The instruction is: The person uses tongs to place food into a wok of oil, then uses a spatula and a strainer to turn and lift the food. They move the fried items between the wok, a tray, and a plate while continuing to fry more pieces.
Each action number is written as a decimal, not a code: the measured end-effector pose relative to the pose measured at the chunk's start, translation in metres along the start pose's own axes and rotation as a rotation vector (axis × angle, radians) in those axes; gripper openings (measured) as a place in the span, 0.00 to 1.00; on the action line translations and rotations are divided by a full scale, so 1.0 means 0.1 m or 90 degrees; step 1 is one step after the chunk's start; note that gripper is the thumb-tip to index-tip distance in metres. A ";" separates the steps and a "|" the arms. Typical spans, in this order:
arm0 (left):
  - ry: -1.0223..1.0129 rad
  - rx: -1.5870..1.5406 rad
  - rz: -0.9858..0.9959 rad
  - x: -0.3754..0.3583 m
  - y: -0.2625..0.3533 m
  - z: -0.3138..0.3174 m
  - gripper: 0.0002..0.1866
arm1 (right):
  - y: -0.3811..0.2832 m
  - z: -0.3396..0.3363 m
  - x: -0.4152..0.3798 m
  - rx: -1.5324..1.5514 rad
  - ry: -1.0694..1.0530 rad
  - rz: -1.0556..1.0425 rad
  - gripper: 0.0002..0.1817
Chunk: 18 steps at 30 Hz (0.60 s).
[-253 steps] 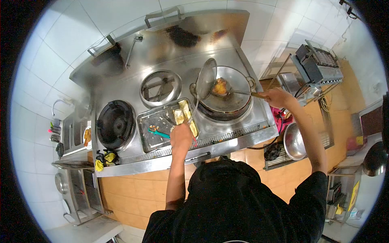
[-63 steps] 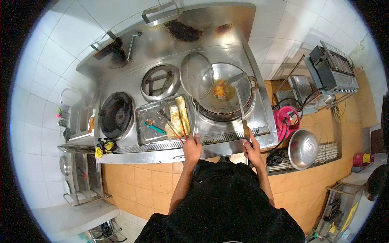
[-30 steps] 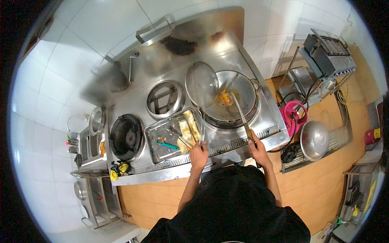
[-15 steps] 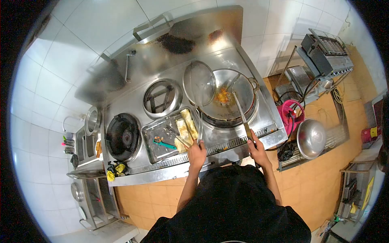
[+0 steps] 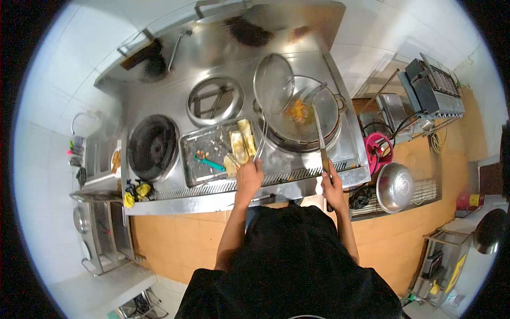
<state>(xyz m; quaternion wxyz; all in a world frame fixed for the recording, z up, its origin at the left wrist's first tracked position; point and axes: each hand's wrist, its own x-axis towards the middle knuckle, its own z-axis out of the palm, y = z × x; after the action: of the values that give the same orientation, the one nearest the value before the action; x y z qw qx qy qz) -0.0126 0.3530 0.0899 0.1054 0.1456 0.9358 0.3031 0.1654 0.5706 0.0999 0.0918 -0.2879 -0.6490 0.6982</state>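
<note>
My left hand (image 5: pixel 248 178) is closed around the long handle of a round mesh strainer (image 5: pixel 273 80). The strainer's bowl tilts over the left side of a wok (image 5: pixel 332 125). Thin sticks, like chopsticks, also stick out beside the fingers of this hand. My right hand (image 5: pixel 333 187) grips the dark wooden handle of a wok spatula (image 5: pixel 321 127), its metal blade inside the wok at the back right. Orange-brown bits of food (image 5: pixel 299 112) lie in the wok's middle. Left of my left hand, a metal tray (image 5: pixel 194 179) holds pale yellow slabs (image 5: pixel 239 146) and a teal-handled tool (image 5: pixel 210 162).
Further left on the steel stove are a black burner (image 5: pixel 154 148) and an open metal ring (image 5: pixel 215 101). Yellow-and-black cloths (image 5: pixel 137 194) lie at the left front corner. On the right stand a pink bucket-like object (image 5: pixel 378 151), an upturned metal bowl (image 5: pixel 395 187) and a grill unit (image 5: pixel 435 87).
The view has shifted and turned slightly. The spatula blade has moved from beside the food toward the wok's back right. Both hands keep their hold, and the strainer stays over the wok's left side.
</note>
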 end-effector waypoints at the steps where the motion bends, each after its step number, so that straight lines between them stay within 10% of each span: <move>1: -0.002 -0.008 -0.011 0.01 0.00 -0.06 0.17 | -0.04 0.03 -0.02 -0.010 0.002 0.013 0.30; 18: -0.142 -0.089 0.200 0.40 -0.68 -0.93 0.20 | 0.00 1.41 -0.66 -0.037 0.202 -0.069 0.28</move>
<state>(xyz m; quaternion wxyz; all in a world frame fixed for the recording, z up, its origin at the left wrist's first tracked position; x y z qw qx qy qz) -0.0910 0.2642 0.1193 0.1697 0.3146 0.8609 0.3620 0.1458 0.4171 0.1175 0.2223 -0.3614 -0.6609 0.6190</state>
